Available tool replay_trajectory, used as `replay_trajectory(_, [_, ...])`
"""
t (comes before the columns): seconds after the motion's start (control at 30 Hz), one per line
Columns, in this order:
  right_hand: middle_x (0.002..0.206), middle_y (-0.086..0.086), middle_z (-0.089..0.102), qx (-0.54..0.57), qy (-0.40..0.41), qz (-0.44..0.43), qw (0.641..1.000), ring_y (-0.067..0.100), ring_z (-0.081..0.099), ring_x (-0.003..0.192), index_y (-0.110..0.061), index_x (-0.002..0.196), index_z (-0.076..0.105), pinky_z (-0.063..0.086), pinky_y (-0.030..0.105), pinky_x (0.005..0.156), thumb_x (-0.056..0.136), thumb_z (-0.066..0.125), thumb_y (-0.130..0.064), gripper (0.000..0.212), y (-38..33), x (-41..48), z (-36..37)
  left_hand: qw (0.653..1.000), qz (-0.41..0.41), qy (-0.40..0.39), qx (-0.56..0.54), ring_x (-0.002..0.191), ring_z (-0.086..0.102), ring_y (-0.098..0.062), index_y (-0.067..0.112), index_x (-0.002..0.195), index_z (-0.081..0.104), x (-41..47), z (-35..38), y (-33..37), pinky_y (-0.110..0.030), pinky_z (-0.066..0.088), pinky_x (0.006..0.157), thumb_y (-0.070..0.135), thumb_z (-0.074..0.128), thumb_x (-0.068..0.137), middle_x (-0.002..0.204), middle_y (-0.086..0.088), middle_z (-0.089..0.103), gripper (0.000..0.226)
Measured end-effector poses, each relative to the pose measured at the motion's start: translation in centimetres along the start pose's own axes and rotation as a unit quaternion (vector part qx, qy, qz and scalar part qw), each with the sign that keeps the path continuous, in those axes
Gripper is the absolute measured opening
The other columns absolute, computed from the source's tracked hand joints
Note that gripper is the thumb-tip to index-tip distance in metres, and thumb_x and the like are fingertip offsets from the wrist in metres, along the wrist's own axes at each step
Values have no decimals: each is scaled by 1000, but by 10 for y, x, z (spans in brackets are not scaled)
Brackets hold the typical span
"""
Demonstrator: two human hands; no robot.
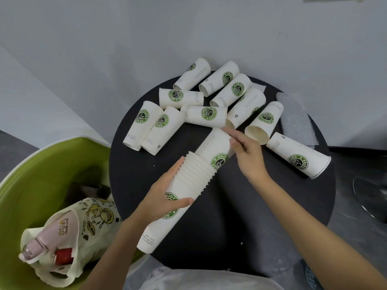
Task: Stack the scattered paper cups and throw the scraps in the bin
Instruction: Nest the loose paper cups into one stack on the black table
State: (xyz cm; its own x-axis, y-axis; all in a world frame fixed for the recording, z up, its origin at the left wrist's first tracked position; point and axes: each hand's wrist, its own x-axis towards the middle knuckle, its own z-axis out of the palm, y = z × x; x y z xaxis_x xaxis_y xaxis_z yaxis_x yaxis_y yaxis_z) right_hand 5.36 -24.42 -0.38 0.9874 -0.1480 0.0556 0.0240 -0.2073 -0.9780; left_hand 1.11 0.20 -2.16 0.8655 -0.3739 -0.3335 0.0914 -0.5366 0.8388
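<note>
Paper, light and easily crushed, the nested stack (pixel 196 176) sits wrapped in the left hand (pixel 161 197) at its stiff rolled rims, likely best held there; beyond that grip the right hand (pixel 249 155) presses straight fingers on the topmost cup (pixel 217 147).

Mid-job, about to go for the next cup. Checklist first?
1. Grip of left hand on stack: ok.
2. Seating of top cup: not ok, most of its body sticks out.
3. Freeing of right hand: not ok, it touches the top cup's end.
4. Reach to loose cups on table: ok.
5. Binning of bubble wrap: not ok, it lies on the table.
6. Access to bin: ok, open.
</note>
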Motion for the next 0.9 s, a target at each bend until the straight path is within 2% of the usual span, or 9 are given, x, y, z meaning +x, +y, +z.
replay_trajectory(0.17, [120, -9, 63, -6, -75, 5, 997, -6, 55, 113, -13, 121, 63, 39, 11, 97, 97, 43, -1, 33, 0, -20, 19, 1000, 6, 0, -6, 131, 35, 8, 72, 134, 12, 1, 2, 7, -36, 35, 113, 36, 81, 75, 140, 42, 31, 98])
replay_trajectory(0.3, [115, -15, 63, -9, -103, 18, 995, -5, 57, 107, -18, 127, 59, 42, 15, 95, 98, 46, -10, 32, -1, -31, 25, 1000, 6, 1, -9, 130, 38, 3, 73, 133, 11, 1, 3, 8, -39, 38, 111, 41, 80, 72, 139, 39, 33, 98])
replay_trajectory(0.37, [108, -20, 61, 1, -102, 28, 994, -8, 57, 96, -21, 130, 56, 42, 13, 88, 98, 48, -14, 33, -2, -33, 26, 1000, 7, 0, -8, 128, 39, 2, 73, 132, 9, 1, 3, 9, -39, 39, 111, 42, 80, 72, 139, 38, 33, 98])
replay_trajectory(0.4, [112, -19, 61, 7, -100, 30, 995, -6, 57, 99, -22, 130, 55, 42, 14, 89, 98, 48, -15, 33, -3, -34, 27, 1000, 9, 0, -8, 128, 40, 1, 72, 133, 10, 1, 3, 9, -38, 40, 110, 41, 80, 72, 139, 36, 33, 98])
replay_trajectory(0.47, [123, -17, 60, 9, -97, 20, 995, 7, 59, 107, -27, 128, 55, 46, 20, 93, 98, 49, -17, 33, -3, -38, 29, 1000, 13, 0, -13, 127, 41, 2, 68, 134, 11, 1, 4, 10, -36, 40, 110, 37, 81, 74, 139, 34, 35, 97])
replay_trajectory(0.53, [122, -19, 61, 19, -95, 15, 995, 17, 60, 104, -34, 124, 56, 49, 23, 92, 97, 50, -16, 33, -3, -43, 31, 1000, 16, 6, -20, 126, 42, 4, 66, 136, 15, 1, 5, 9, -33, 42, 108, 34, 82, 75, 139, 34, 37, 97])
replay_trajectory(0.63, [117, -19, 62, 48, -79, 13, 996, 1, 60, 106, -34, 117, 58, 46, 15, 89, 95, 52, -9, 34, -6, -44, 32, 999, 18, 13, -31, 126, 42, 8, 64, 139, 18, 2, 8, 11, -32, 42, 108, 32, 82, 74, 138, 38, 39, 97])
replay_trajectory(0.8, [118, -13, 64, 33, -77, 17, 996, -1, 57, 111, -28, 121, 59, 42, 13, 92, 96, 50, -8, 32, -3, -40, 26, 998, 16, 4, -53, 131, 38, 9, 52, 148, 20, 8, 17, 16, -35, 36, 113, 25, 82, 76, 144, 35, 36, 98])
replay_trajectory(0.9, [94, -6, 64, 49, -39, 29, 998, 2, 59, 88, -21, 125, 58, 45, 13, 81, 96, 51, -10, 32, 1, -41, 15, 999, 23, -6, -48, 133, 34, 10, 51, 148, 20, 14, 21, 20, -34, 33, 115, 26, 82, 76, 145, 37, 33, 99])
